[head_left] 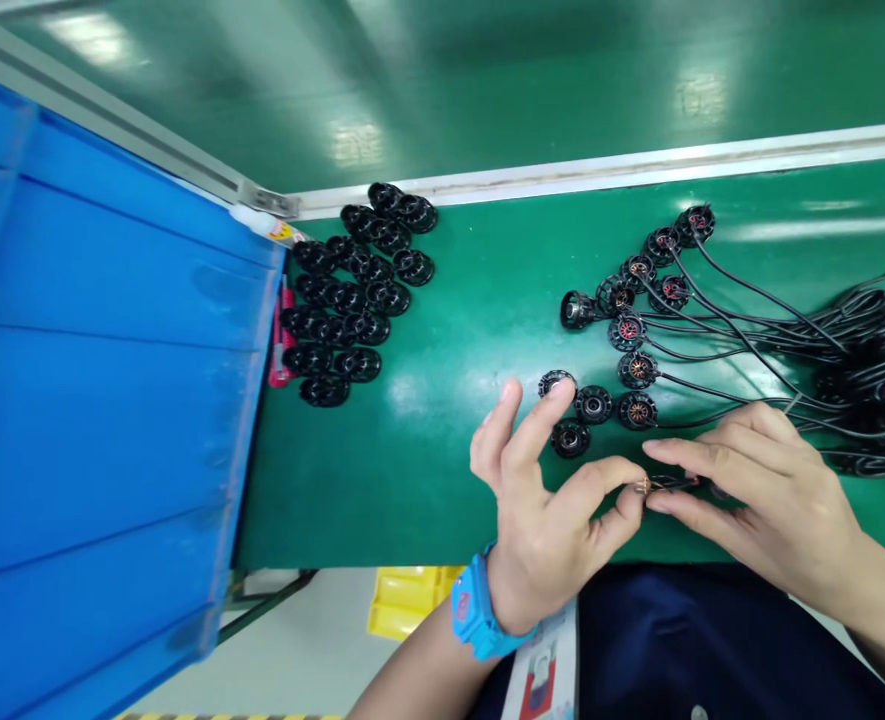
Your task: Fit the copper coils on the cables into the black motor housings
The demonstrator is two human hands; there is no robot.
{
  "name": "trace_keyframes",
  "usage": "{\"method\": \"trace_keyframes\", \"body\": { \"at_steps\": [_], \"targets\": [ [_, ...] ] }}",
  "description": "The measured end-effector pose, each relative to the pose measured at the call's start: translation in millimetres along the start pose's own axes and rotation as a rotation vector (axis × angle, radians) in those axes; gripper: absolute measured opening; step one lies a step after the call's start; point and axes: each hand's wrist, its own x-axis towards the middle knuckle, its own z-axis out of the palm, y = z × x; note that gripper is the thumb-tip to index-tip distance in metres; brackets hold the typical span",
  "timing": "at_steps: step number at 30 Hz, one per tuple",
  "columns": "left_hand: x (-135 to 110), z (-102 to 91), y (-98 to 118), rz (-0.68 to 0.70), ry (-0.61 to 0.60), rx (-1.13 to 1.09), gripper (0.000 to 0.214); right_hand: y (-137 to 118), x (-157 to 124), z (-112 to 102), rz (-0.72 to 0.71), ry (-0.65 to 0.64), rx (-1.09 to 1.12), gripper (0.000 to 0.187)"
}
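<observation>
My left hand (554, 500) pinches a small coppery part (643, 487) between thumb and forefinger, with the other fingers raised and spread. My right hand (757, 490) grips the same piece from the right, on a thin dark lead (674, 483). Both hands hover over the near edge of the green table (427, 470). Just beyond my fingers lie three loose black round parts (592, 405). Farther back, several round coil parts (637, 320) with black cables are set in a row.
A pile of black round caps (352, 295) lies at the back left, beside a large blue bin (104, 400). A tangle of black cables (862, 380) fills the right side. A yellow tray (404, 598) sits below the table edge.
</observation>
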Motion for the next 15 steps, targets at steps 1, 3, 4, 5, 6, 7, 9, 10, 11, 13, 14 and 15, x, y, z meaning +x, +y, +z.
{"method": "trace_keyframes", "body": {
  "at_steps": [1,3,4,5,6,7,9,10,11,13,14,15],
  "targets": [
    [0,1.0,1,0.006,0.026,0.01,0.007,0,1,0,-0.007,0.021,0.005,0.037],
    [0,3.2,4,0.007,0.079,0.017,0.007,-1,2,0,-0.025,0.048,0.021,0.034],
    [0,4.1,6,0.004,0.105,0.018,0.008,-2,2,-1,-0.033,0.058,0.029,0.032],
    [1,4.6,8,0.003,0.13,0.019,0.009,-2,3,-2,-0.04,0.068,0.036,0.029],
    [1,4.8,10,-0.002,0.143,0.022,0.01,-3,3,-2,-0.047,0.076,0.037,0.028],
    [2,4.5,12,-0.012,0.143,0.029,0.01,-4,4,-3,-0.051,0.085,0.036,0.027],
    [2,3.3,16,-0.038,0.12,0.053,0.009,-5,3,-5,-0.055,0.105,0.038,0.026],
    [2,2.8,18,-0.05,0.109,0.07,0.009,-6,3,-5,-0.051,0.114,0.044,0.025],
    [1,2.5,19,-0.058,0.104,0.09,0.009,-7,3,-6,-0.044,0.125,0.052,0.024],
    [-1,3.3,19,-0.065,0.143,0.128,0.009,-8,2,-6,-0.029,0.143,0.068,0.023],
    [-3,4.1,18,-0.054,0.188,0.148,0.01,-8,2,-6,-0.025,0.146,0.069,0.022],
    [-5,5.1,17,-0.03,0.235,0.174,0.01,-9,3,-5,-0.024,0.145,0.066,0.02]
  ]
}}
